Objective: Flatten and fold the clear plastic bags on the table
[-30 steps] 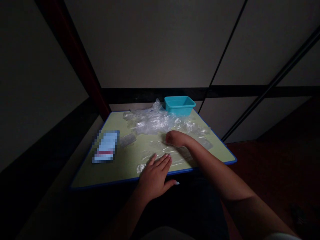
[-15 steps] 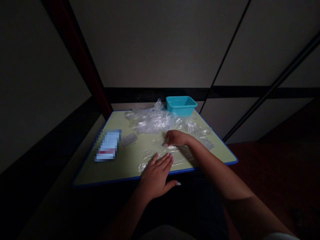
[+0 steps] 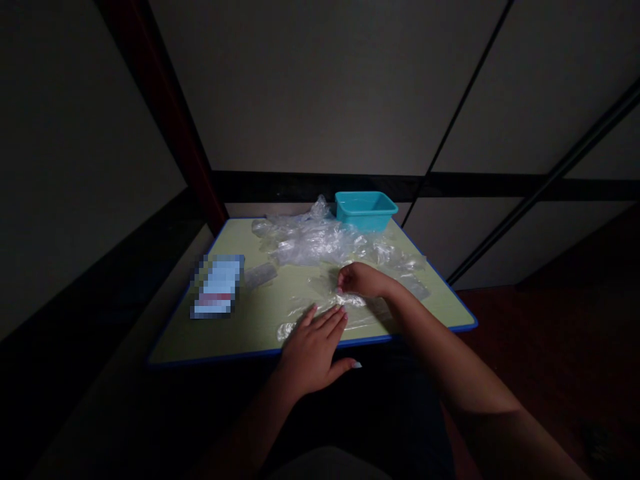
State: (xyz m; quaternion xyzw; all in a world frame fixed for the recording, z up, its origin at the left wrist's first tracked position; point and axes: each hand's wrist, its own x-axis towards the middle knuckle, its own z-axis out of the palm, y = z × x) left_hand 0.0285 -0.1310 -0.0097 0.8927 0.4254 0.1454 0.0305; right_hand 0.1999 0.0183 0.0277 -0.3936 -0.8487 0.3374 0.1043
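A clear plastic bag (image 3: 363,313) lies spread along the near edge of the table. My left hand (image 3: 315,343) rests flat on its near side, fingers stretched and thumb out past the table edge. Over the bag's far side, my right hand (image 3: 363,280) is closed in a pinch, fingertips at the plastic. The thin film seems to be caught between thumb and fingers, though the palm hides part of it. Beyond both hands spreads a crumpled heap of clear plastic bags (image 3: 315,240).
A turquoise plastic basin (image 3: 365,212) stands at the back right of the yellow table (image 3: 210,343), which has a blue rim. On the left lies a blurred-out flat sheet or device (image 3: 219,287), beside a small folded clear bag (image 3: 261,275). A wall rises behind.
My right hand has shifted slightly to the right, its fingers more tightly curled over the plastic. My left hand stays flat in place. The view has tilted slightly.
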